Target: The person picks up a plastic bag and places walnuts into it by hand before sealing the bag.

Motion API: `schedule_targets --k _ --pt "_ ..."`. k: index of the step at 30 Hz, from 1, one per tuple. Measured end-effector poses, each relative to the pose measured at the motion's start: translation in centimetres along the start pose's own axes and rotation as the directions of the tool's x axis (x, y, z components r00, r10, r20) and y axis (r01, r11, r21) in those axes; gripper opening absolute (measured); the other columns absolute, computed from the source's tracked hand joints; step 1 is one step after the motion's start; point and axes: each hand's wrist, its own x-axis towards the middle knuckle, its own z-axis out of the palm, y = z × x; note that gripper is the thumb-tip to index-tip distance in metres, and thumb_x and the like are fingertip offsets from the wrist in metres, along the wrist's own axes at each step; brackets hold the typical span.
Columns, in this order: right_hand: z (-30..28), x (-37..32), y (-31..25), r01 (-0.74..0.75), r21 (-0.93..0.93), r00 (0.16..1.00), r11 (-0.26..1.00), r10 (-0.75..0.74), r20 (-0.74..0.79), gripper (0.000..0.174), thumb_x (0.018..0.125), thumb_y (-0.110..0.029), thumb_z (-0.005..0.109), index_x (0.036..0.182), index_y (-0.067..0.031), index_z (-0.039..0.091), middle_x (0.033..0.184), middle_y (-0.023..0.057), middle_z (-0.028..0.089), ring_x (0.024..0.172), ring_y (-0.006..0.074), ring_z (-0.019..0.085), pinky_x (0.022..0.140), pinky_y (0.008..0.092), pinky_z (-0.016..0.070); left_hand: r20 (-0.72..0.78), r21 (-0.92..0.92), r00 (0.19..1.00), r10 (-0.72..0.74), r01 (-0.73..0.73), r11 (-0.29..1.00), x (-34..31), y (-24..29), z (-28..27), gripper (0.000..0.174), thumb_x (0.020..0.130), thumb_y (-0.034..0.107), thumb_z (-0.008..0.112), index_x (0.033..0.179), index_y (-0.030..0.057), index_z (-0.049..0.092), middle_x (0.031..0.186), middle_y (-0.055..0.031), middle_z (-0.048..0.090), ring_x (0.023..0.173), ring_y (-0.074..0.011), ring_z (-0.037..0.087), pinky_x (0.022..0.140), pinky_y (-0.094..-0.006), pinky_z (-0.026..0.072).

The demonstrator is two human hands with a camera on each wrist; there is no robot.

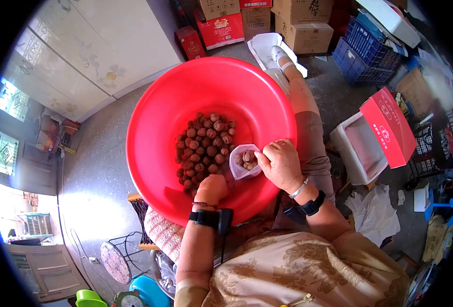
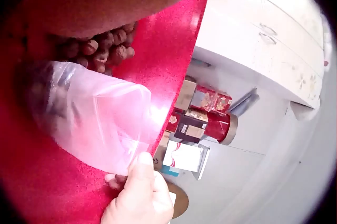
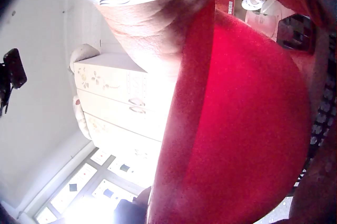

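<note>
A heap of walnuts (image 1: 201, 146) lies in the big red basin (image 1: 154, 112). My left hand (image 1: 212, 188) reaches down at the near edge of the heap; its fingers are hidden, and I cannot tell whether they grip any nuts. My right hand (image 1: 281, 162) pinches the rim of a clear plastic bag (image 1: 246, 173) standing in the basin to the right of the heap. Several walnuts (image 1: 248, 157) are inside the bag. In the left wrist view, thumb and fingers of the right hand (image 2: 141, 195) hold the bag's edge (image 2: 113, 121). The right wrist view shows mainly the wrist and the basin's outside (image 3: 247, 119).
The basin sits over the person's lap. To the right stands a white foam box (image 1: 357, 148) with a red lid flap (image 1: 390, 128), near a crumpled white plastic bag (image 1: 375, 212). Cartons (image 1: 308, 36) and blue crates (image 1: 364, 59) line the back; a stool (image 1: 116, 261) is at left.
</note>
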Motion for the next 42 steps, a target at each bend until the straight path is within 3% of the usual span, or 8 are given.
schedule_targets --k 11,15,20,24,26,29,36,42 --pt "0.0 -0.1 0.0 -0.001 -0.002 1.0 1.0 0.001 0.012 0.027 0.093 -0.022 0.071 0.074 -0.0061 0.06 0.074 0.0146 0.065 0.075 0.0379 0.064 0.077 0.0505 0.0481 0.142 -0.181 0.943 0.301 -0.274 0.944 -1.1 0.7 -2.0 0.029 0.084 0.022 0.071 0.108 0.0069 0.078 0.102 -0.0225 0.076 0.098 -0.0409 0.074 0.086 -0.0485 0.0584" --pt "0.1 -0.1 0.0 -0.003 -0.001 1.0 1.0 0.003 -0.001 0.027 0.093 -0.022 0.071 0.074 -0.0062 0.06 0.074 0.0147 0.065 0.075 0.0379 0.064 0.077 0.051 0.0481 0.176 -0.175 0.945 0.277 -0.247 0.953 -2.0 2.2 -3.5 0.032 0.084 0.019 0.071 0.111 0.0043 0.077 0.105 -0.0239 0.075 0.101 -0.0404 0.074 0.088 -0.0485 0.0579" --pt "0.0 0.0 0.0 -0.01 0.009 1.0 1.0 0.01 -0.006 0.028 0.093 -0.022 0.071 0.073 -0.0059 0.059 0.073 0.0146 0.064 0.075 0.038 0.064 0.077 0.0512 0.048 -0.22 -0.318 0.974 0.057 -0.126 0.939 1.5 0.2 0.5 0.031 0.087 0.014 0.066 0.113 0.0019 0.076 0.11 -0.0241 0.075 0.107 -0.0419 0.072 0.094 -0.0485 0.0569" --pt "-0.1 0.1 -0.1 -0.005 0.015 1.0 1.0 0.005 0.001 0.027 0.093 -0.021 0.071 0.074 -0.0056 0.06 0.073 0.0149 0.064 0.075 0.0381 0.064 0.077 0.0509 0.0479 -0.273 -0.191 0.944 0.184 -0.241 0.951 1.6 0.0 0.7 0.031 0.094 0.018 0.061 0.12 0.0083 0.074 0.113 -0.022 0.075 0.107 -0.0418 0.071 0.091 -0.0485 0.0572" --pt "-0.1 0.1 -0.1 -0.007 0.021 1.0 1.0 0.007 -0.002 0.027 0.093 -0.021 0.071 0.074 -0.0055 0.06 0.073 0.015 0.064 0.075 0.0381 0.064 0.077 0.0508 0.0479 -0.036 -0.354 0.932 0.36 -0.349 0.868 1.0 0.7 -0.4 0.036 0.094 0.017 0.061 0.129 0.0102 0.071 0.119 -0.0217 0.074 0.112 -0.0418 0.069 0.096 -0.0486 0.0555" --pt "-0.2 0.1 -0.1 -0.009 0.013 1.0 1.0 0.009 0.009 0.027 0.093 -0.021 0.072 0.074 -0.0055 0.06 0.073 0.0151 0.064 0.075 0.038 0.064 0.077 0.0507 0.048 0.05 -0.347 0.946 0.32 -0.284 0.894 -1.1 2.8 -3.1 0.041 0.091 0.017 0.064 0.132 0.0118 0.07 0.121 -0.0213 0.073 0.115 -0.0407 0.069 0.098 -0.0481 0.0546" --pt "-0.1 0.1 -0.2 0.002 -0.001 1.0 1.0 -0.002 0.006 0.027 0.093 -0.022 0.071 0.073 -0.006 0.06 0.073 0.0149 0.064 0.075 0.0378 0.064 0.077 0.0508 0.0479 -0.095 -0.384 0.927 0.362 -0.37 0.846 0.3 1.4 -0.5 0.041 0.085 0.017 0.07 0.125 0.0132 0.071 0.117 -0.0216 0.075 0.11 -0.0411 0.071 0.096 -0.048 0.057" --pt "-0.1 0.1 -0.2 0.004 -0.001 1.0 1.0 -0.004 0.002 0.027 0.092 -0.022 0.071 0.073 -0.0063 0.059 0.073 0.0145 0.064 0.075 0.0378 0.064 0.076 0.0512 0.0477 0.073 -0.346 0.948 0.309 -0.266 0.9 -0.5 2.8 -2.1 0.045 0.084 0.011 0.064 0.128 0.0095 0.071 0.123 -0.0223 0.073 0.117 -0.0411 0.068 0.1 -0.0472 0.0544"
